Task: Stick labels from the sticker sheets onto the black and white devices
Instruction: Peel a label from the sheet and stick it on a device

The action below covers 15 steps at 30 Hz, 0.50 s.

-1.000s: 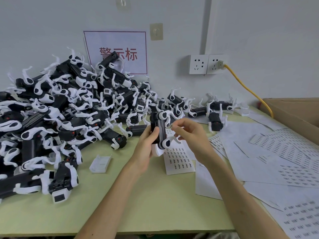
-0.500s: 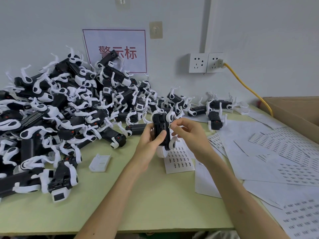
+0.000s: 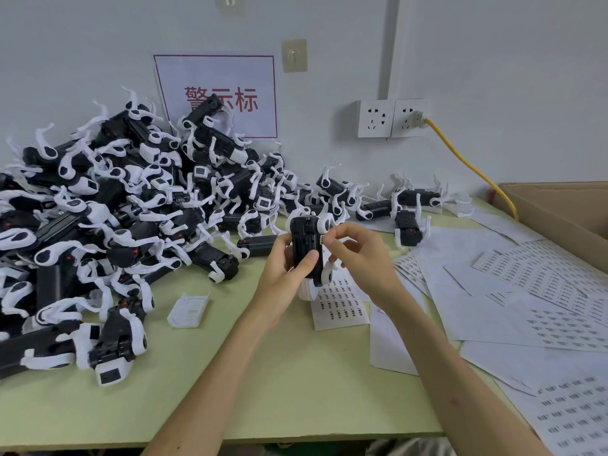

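The black and white device (image 3: 305, 246) is held upright over the tabletop (image 3: 263, 373), clasped in the left grip (image 3: 283, 269) so its black face is exposed. A small label (image 3: 324, 239) is pinched in the right grip (image 3: 362, 255) at its 3 o'clock edge, the sticker sheet (image 3: 342, 302) lying at 6 o'clock.

Green table (image 3: 279, 390) holds piled devices (image 3: 131, 232), sticker sheets (image 3: 559, 324), one plastic piece (image 3: 189, 309).

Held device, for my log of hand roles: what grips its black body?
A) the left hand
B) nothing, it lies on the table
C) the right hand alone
A: the left hand curls round the device, thumb across its front, while the right hand pinches a small label beside it.
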Available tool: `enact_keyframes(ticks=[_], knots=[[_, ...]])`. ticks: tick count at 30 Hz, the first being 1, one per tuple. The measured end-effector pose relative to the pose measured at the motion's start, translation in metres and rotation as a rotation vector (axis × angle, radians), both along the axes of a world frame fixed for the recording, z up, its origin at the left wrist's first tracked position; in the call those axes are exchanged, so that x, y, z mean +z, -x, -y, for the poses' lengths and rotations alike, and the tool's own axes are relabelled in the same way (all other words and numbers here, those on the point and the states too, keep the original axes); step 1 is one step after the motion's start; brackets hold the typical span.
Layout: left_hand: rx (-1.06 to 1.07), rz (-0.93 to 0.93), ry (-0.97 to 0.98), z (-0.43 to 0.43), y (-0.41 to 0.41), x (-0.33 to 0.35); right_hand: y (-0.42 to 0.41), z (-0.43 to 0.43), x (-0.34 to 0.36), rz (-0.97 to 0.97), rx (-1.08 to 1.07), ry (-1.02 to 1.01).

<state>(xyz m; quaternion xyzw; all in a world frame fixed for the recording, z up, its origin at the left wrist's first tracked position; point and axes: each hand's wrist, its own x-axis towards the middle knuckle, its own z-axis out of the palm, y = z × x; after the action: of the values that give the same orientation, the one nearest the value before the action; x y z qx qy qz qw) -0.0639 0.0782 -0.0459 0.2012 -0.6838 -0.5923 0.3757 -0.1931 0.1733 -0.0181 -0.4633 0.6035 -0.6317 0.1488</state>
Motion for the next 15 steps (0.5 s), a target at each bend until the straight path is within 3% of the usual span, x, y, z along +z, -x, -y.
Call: enact_keyframes(ticks=[15], knots=[[0.029, 0.029, 0.074, 0.0008, 0.0012, -0.002, -0.0046, 0.0035, -0.0039, -0.117, -0.137, 0.043]])
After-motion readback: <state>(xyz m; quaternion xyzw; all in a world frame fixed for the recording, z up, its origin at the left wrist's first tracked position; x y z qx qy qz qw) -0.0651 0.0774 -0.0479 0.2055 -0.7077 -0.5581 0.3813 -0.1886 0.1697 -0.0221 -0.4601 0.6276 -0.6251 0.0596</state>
